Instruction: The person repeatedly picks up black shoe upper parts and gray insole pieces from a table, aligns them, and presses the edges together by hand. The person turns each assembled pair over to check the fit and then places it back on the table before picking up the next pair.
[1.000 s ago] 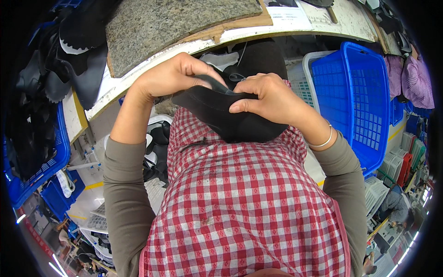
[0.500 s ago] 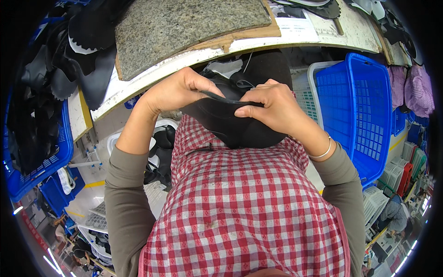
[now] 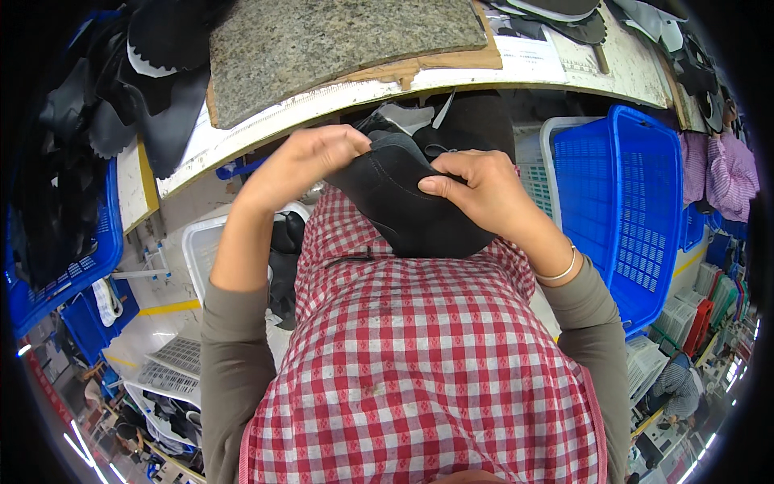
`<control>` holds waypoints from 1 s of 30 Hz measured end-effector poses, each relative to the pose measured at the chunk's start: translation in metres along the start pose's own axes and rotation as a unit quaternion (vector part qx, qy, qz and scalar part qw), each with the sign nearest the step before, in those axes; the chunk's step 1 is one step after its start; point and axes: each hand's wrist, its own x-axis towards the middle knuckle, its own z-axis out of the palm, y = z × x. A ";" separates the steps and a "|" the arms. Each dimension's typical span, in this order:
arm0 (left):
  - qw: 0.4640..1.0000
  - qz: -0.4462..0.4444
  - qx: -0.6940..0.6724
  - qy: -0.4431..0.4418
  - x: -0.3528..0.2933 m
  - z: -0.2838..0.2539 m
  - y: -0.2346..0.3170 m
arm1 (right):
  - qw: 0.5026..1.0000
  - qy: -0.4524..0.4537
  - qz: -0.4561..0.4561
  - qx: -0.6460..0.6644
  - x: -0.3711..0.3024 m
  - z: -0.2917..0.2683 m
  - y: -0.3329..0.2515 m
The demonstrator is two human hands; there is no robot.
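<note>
A black stitched leather piece, looking like a shoe upper (image 3: pixel 427 214), is held over my lap against the red checked apron. Along its upper part runs a curved seam. My right hand (image 3: pixel 484 189) pinches the top edge at the right, thumb on the near face and fingers behind. At the upper left corner, the curled fingers of my left hand (image 3: pixel 318 157) close on the edge, their tips partly hidden. Just beyond the piece, more black material (image 3: pixel 472 121) and a pale strip lie under the table edge.
A speckled stone slab (image 3: pixel 339 56) lies on the white worktable (image 3: pixel 540 60). Black cut pieces (image 3: pixel 153 105) hang over its left side. A blue basket (image 3: pixel 645 194) stands at the right, beside a white one. Another blue crate (image 3: pixel 105 258) with dark pieces is at the left.
My left hand has shifted to the piece's upper left corner, its fingers now curled. The top edge has turned up, showing the stitched seam. My right hand keeps its pinch.
</note>
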 end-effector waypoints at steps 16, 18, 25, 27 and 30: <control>0.987 0.099 -0.007 0.125 -0.021 0.042 -0.020 | 0.988 -0.026 -0.139 -0.055 0.011 0.007 -0.006; 0.988 0.098 -0.012 0.121 -0.020 0.043 -0.020 | 0.988 -0.035 -0.140 -0.050 0.011 0.005 -0.006; 0.993 0.075 -0.038 0.088 -0.021 0.039 -0.015 | 0.988 -0.044 -0.144 -0.033 0.011 0.004 -0.009; 0.994 0.048 -0.052 0.080 -0.021 0.038 -0.012 | 0.989 -0.046 -0.140 -0.031 0.012 0.004 -0.010; 0.993 0.043 -0.061 0.090 -0.021 0.039 -0.011 | 0.991 -0.051 -0.119 -0.043 0.012 0.006 -0.011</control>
